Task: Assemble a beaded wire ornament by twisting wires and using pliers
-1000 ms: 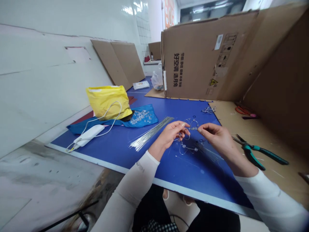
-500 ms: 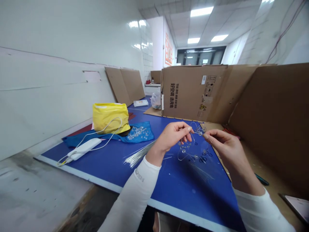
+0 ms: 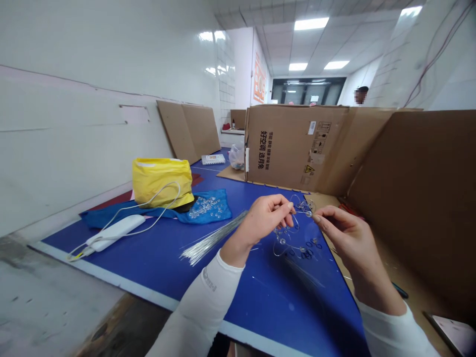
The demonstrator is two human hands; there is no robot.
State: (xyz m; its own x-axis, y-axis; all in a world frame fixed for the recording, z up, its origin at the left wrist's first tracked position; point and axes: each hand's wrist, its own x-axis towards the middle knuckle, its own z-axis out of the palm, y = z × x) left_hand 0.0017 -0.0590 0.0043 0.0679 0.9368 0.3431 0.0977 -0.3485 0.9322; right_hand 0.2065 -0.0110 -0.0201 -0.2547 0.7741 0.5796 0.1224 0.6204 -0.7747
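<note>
My left hand (image 3: 268, 218) is closed in a pinch on a thin wire (image 3: 299, 212) that runs across towards the right. At the wire's other end my right hand (image 3: 344, 234) pinches a clear bead (image 3: 309, 214) between thumb and forefinger; whether the wire passes through this bead is too small to tell. Below and behind the fingers, curved wire with clear beads (image 3: 282, 241) lies on or hangs just over the blue table (image 3: 267, 292). Small dark rings (image 3: 307, 254) are scattered beside it.
A bundle of straight wires (image 3: 208, 243) lies left of my forearm. Loose clear beads (image 3: 204, 207) rest on a blue cloth (image 3: 221, 198) near a yellow bag (image 3: 162, 181). A white power strip (image 3: 115, 233) lies farther left. Cardboard (image 3: 290, 148) walls off the back and right.
The view has shifted slightly. Both hands keep their pinches, with the bead and wire between them drawn a little farther apart. A person's head now shows in the far background.
</note>
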